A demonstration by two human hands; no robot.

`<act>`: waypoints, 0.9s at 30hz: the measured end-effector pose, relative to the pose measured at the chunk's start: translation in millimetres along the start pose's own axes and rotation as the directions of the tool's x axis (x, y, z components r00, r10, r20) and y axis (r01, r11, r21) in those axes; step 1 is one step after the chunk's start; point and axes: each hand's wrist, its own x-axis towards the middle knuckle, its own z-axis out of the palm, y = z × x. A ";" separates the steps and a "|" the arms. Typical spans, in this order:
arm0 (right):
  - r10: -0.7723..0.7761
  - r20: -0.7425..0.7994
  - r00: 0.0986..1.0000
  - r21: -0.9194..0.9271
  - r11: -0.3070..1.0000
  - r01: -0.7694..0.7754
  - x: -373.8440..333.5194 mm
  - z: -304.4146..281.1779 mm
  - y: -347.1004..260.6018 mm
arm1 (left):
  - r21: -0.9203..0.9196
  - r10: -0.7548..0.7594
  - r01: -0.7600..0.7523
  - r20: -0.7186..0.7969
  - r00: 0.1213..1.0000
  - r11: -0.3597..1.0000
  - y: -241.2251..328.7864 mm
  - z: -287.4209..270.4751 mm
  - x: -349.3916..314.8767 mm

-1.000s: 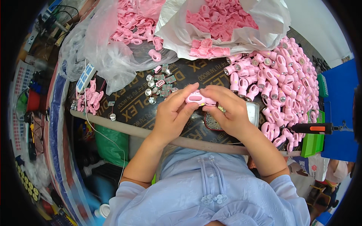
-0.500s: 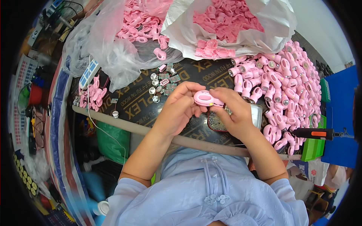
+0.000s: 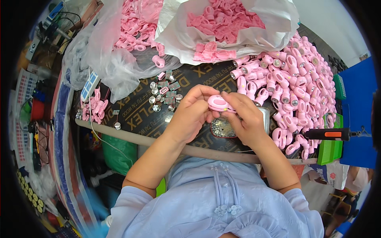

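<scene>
Between both hands, over the near middle of the dark table, is a pink plastic flashlight casing (image 3: 217,102) with an oval on top and a small yellow spot on its side. My left hand (image 3: 193,110) grips its left end with bent fingers. My right hand (image 3: 245,113) pinches the right end between thumb and fingers. Below the hands lies a tin (image 3: 223,129) with small metal parts, partly hidden by my right hand. Left of my left hand sit several small circuit pieces with silvery reflector cups (image 3: 170,94).
A large heap of pink flashlights (image 3: 293,83) covers the table's right side. White bags (image 3: 174,29) of pink shells stand at the back. A black electric screwdriver (image 3: 327,134) hangs at the right, by a green tray (image 3: 332,148). A white cord (image 3: 92,119) crosses the left edge.
The view has shifted slightly, so the table things appear further left. The casing has turned a little in my fingers, and both hands keep hold of it.
</scene>
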 end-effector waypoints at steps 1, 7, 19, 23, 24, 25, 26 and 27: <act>0.021 0.002 1.000 0.010 1.000 -0.021 -0.5 -1.3 0.0 | 0.001 -0.002 0.002 0.029 1.000 1.000 1.8 0.9 0.2; 0.042 0.036 0.999 0.025 0.999 -0.042 -1.2 -6.8 -1.2 | 0.015 -0.011 0.010 0.037 0.999 1.000 1.7 6.6 1.8; 0.002 0.035 0.999 -0.081 0.997 0.001 -5.6 0.1 2.0 | -0.117 -0.057 0.055 -0.011 0.998 0.992 -5.1 1.2 6.7; -0.007 0.004 1.000 -0.100 0.995 0.008 -8.4 1.2 4.0 | -0.172 -0.078 0.070 -0.040 0.996 0.983 -8.7 3.9 9.1; -0.007 0.003 1.000 -0.101 0.995 0.007 -8.3 -0.1 4.0 | -0.172 -0.078 0.071 -0.038 0.996 0.983 -7.2 5.6 9.3; 0.038 -0.012 0.999 -0.078 0.996 -0.038 -8.0 -2.8 4.0 | -0.146 -0.102 0.098 -0.023 0.995 0.984 -4.1 9.1 9.5; 0.083 -0.026 0.996 -0.057 0.995 -0.085 -8.0 -6.8 4.4 | -0.121 -0.127 0.126 -0.006 0.992 0.985 -2.8 11.7 10.8; 0.046 -0.043 0.998 -0.102 0.994 -0.051 -6.6 -11.3 6.6 | -0.072 -0.102 0.103 0.015 0.995 0.992 -1.4 10.1 11.4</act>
